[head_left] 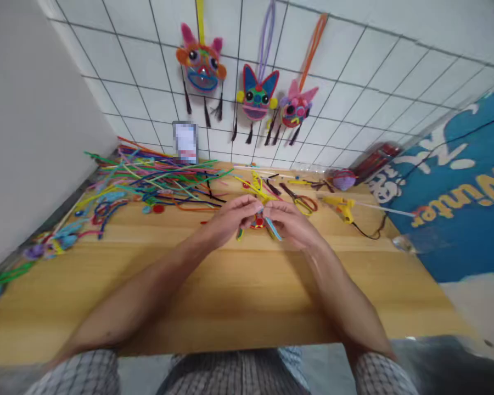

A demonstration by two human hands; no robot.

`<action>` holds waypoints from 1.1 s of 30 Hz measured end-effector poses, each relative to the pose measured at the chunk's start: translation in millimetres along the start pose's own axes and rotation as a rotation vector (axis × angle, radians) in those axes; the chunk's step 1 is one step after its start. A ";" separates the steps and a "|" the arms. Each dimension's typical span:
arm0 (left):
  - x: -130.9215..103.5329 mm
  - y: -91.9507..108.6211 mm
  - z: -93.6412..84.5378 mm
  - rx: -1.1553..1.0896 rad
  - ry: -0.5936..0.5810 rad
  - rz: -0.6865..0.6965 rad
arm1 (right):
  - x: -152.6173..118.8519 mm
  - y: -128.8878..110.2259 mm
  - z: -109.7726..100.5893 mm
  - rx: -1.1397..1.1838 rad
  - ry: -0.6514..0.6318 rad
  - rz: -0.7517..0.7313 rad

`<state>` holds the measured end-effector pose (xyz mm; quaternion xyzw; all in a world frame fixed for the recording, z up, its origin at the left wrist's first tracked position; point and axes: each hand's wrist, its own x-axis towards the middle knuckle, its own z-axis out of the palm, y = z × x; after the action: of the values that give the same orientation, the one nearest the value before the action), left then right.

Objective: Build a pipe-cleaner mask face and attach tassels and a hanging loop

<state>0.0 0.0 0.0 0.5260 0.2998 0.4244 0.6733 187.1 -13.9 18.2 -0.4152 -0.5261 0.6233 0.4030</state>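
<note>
Both of my hands meet above the middle of the wooden table. The fingers of my left hand (235, 218) are pinched together, their tips touching a small light-blue bit near the right fingertips. My right hand (290, 220) is closed on a light-blue pipe cleaner (274, 229), whose end sticks out below the fingers. Under and between the hands lies a small red and yellow craft piece (258, 221), partly hidden by the fingers. A green and yellow end (240, 235) shows below my left hand. Yellow pipe cleaners (260, 189) lie just beyond the fingertips.
A large heap of coloured pipe cleaners (160, 181) covers the back left. Scissors (302, 200) and a yellow glue gun (341, 208) with its cord lie right of my hands. A phone (185, 142) leans on the wall grid, below hanging animal-face ornaments (257, 99).
</note>
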 end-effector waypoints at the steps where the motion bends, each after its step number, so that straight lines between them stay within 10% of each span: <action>1: -0.6 3.7 -1.4 0.047 -0.015 0.012 | -0.6 -0.4 -0.3 -0.010 -0.016 0.002; 11: -6.5 -7.2 22.8 -0.297 0.202 -0.024 | 4.0 6.6 8.7 -0.017 -0.045 -0.102; 19: -0.1 8.6 -2.2 0.016 0.003 0.024 | -1.5 -2.6 -0.3 -0.007 -0.044 -0.012; 28: -5.3 -6.1 23.0 -0.273 0.237 -0.006 | 5.0 9.5 9.4 -0.063 -0.011 -0.109; 33: -0.4 1.1 7.2 -0.162 0.094 -0.024 | 1.5 2.5 4.9 -0.013 -0.040 -0.044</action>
<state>5.7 -3.5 3.0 0.4456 0.3022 0.4635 0.7038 181.8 -14.4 16.1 -0.3937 -0.5472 0.6188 0.4033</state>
